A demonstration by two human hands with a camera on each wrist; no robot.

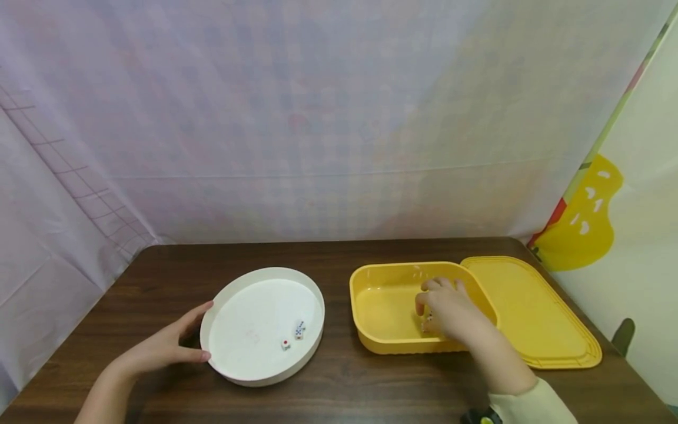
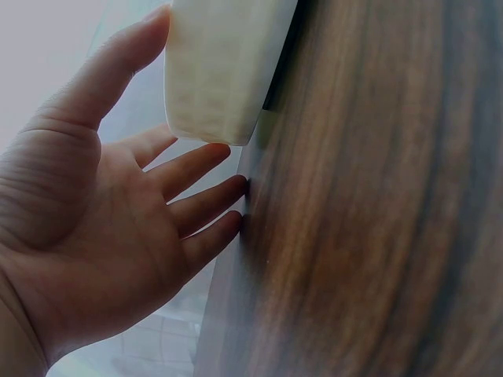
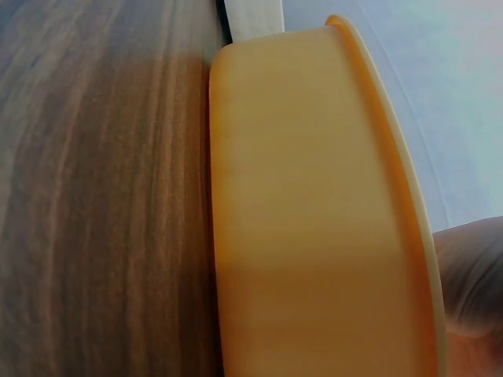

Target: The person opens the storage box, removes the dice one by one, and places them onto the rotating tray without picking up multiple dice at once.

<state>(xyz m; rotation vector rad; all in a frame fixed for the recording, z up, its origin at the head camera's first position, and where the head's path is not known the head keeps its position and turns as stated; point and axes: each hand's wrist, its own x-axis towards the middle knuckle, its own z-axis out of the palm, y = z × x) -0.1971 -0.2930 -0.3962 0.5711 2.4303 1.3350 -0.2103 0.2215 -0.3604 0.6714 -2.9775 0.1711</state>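
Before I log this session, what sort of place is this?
Probably an indoor tabletop work area, perhaps screened off for a recording; the wider room is hidden. A wood-grain table stands before hanging patterned cloth, with a white round tray and a yellow box set out side by side.

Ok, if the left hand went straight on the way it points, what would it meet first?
The tray: the left hand's thumb appears to touch its side, so contact looks immediate, though depth at the other fingertips is unclear.
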